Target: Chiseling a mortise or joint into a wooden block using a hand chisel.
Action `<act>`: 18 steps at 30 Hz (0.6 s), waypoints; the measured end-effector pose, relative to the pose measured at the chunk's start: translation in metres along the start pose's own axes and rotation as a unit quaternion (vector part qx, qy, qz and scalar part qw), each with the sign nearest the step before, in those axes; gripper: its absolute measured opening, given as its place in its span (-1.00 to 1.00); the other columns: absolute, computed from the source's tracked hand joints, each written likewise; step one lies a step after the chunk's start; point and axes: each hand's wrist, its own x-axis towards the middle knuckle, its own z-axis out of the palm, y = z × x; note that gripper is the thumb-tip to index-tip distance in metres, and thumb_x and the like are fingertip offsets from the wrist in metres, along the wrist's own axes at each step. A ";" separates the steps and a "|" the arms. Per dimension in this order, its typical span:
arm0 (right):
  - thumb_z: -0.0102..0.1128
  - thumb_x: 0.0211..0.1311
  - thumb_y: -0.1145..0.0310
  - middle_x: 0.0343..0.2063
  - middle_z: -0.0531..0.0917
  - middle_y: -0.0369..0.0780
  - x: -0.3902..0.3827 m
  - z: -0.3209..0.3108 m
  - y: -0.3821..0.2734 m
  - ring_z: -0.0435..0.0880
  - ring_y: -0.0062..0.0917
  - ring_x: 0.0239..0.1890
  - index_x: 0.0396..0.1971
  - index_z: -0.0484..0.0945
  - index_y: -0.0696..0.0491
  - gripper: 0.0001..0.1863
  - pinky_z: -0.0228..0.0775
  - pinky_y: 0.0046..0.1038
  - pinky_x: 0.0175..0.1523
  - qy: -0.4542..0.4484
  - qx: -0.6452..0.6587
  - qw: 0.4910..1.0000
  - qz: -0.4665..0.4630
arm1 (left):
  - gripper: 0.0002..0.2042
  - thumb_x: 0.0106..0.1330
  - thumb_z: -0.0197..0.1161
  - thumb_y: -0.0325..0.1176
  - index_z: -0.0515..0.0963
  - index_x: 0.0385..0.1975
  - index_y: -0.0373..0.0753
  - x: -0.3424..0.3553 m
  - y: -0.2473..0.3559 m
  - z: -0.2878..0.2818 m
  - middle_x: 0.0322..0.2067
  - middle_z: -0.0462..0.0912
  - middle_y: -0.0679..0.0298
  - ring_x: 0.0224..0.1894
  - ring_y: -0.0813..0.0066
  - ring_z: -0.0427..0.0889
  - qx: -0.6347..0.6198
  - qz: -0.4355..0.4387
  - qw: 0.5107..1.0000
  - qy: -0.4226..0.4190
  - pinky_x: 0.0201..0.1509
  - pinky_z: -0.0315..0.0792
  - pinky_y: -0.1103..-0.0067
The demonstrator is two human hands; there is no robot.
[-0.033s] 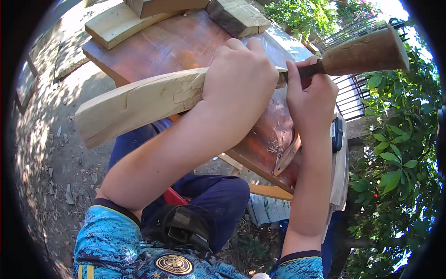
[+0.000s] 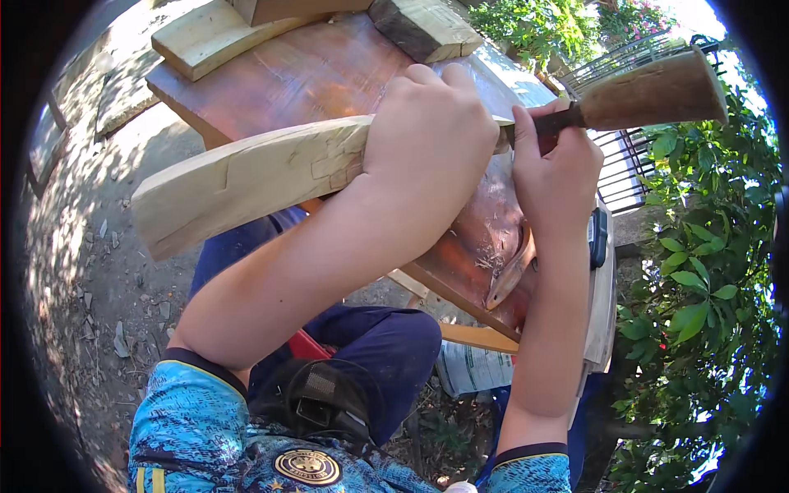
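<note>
A pale, curved piece of wood (image 2: 255,185) slants from the left toward the middle, held above a table. My left hand (image 2: 431,123) is closed around its right part and hides much of that end. My right hand (image 2: 561,160) grips the dark metal shank of a chisel (image 2: 649,94), with the thumb laid along it. The chisel's thick wooden handle sticks out to the upper right, beyond the fingers. Its blade end points left at the wood's right end, just past my left hand; the exact contact is hard to see.
Wood blocks (image 2: 427,31) and a thick board (image 2: 218,41) lie along the far edge of the reddish-brown table (image 2: 288,78). A small brown wooden piece (image 2: 509,279) and shavings lie near my right forearm. Beyond it is a dark case (image 2: 598,238). Leafy plants (image 2: 690,279) grow at the right.
Both hands have shifted slightly to the right, the chisel moving along with my right hand. Both grips look the same.
</note>
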 end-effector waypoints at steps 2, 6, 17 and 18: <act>0.40 0.27 0.31 -0.55 0.70 -0.05 0.003 -0.002 -0.005 0.72 -0.09 -0.47 -0.39 0.63 0.16 -0.79 0.52 -0.19 -0.32 0.010 -0.002 0.998 0.057 | -0.79 0.05 0.46 -0.21 0.75 -0.43 -0.20 -0.001 0.001 0.000 -0.36 0.60 0.21 -0.30 0.24 0.70 -0.012 0.001 1.000 0.017 -0.28 0.64 0.45; 0.40 0.27 0.29 -0.55 0.71 -0.05 0.004 -0.001 -0.001 0.73 -0.11 -0.46 -0.39 0.63 0.15 -0.77 0.52 -0.19 -0.29 -0.023 -0.045 0.998 0.046 | -0.85 0.06 0.40 -0.29 0.75 -0.44 -0.20 -0.003 0.003 0.004 -0.38 0.60 0.20 -0.31 0.24 0.70 -0.019 -0.003 0.999 0.043 -0.29 0.63 0.46; 0.40 0.27 0.34 -0.50 0.75 -0.11 -0.003 -0.013 0.000 0.79 -0.33 -0.43 -0.32 0.64 0.16 -0.81 0.55 -0.33 -0.24 -0.073 0.022 0.993 0.087 | -0.89 0.10 0.35 -0.35 0.75 -0.45 -0.21 -0.005 0.004 0.000 -0.37 0.59 0.22 -0.30 0.25 0.70 -0.023 0.004 0.998 0.052 -0.28 0.62 0.48; 0.40 0.27 0.34 -0.50 0.75 -0.11 -0.002 -0.013 -0.001 0.79 -0.33 -0.43 -0.32 0.64 0.16 -0.81 0.55 -0.33 -0.24 -0.072 0.020 0.993 0.087 | -0.89 0.10 0.35 -0.35 0.75 -0.45 -0.21 -0.005 0.004 0.000 -0.37 0.59 0.22 -0.30 0.25 0.70 -0.024 0.005 0.998 0.054 -0.28 0.62 0.48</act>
